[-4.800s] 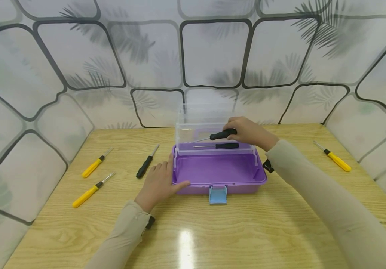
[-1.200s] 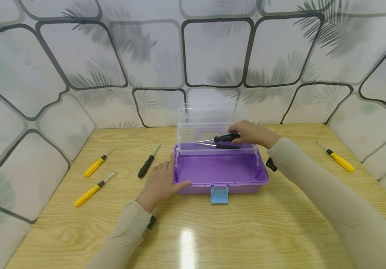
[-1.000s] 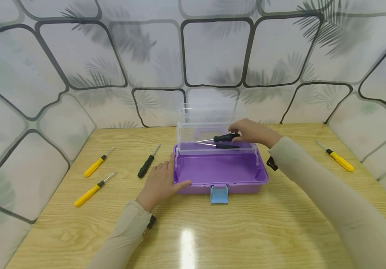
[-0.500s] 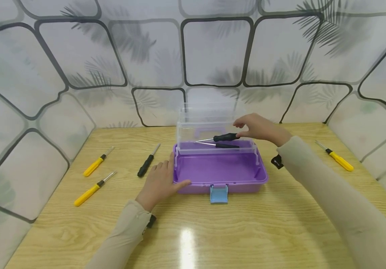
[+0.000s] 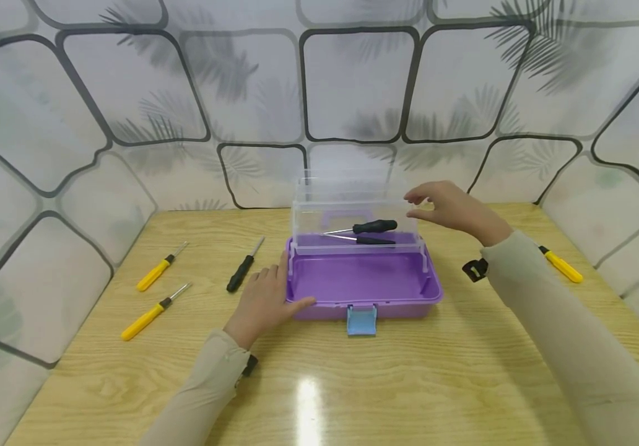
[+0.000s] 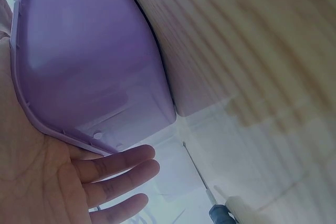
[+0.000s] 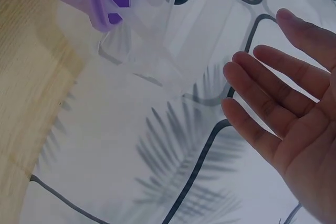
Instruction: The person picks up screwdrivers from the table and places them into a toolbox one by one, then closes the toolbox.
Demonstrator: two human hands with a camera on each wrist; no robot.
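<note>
On the counter [image 5: 386, 387], a blue latch [image 5: 361, 322] fronts the purple toolbox [image 5: 403, 310]; the left hand [image 5: 264, 305] lies straight-fingered along its left end, thumb at the front rim. Behind, two black screwdrivers [image 5: 376, 227] rest in the clear tray [image 5: 342, 250]; the right hand [image 5: 456, 209], loosely spread, holding nothing, hovers beside them.

- A small work spot is shown, closed in on three sides; whether it is in a home or a shop cannot be told.
- A table [image 5: 364, 384] with a wood pattern is used, and its far edge is met by the walls [image 5: 358, 87].
- The walls are covered with gray leaves and dark, rounded shapes.
- Work with tools is shown by the yellow screwdrivers [image 5: 143, 322], the black screwdrivers [image 5: 375, 227] and the purple box [image 5: 392, 311].
</note>
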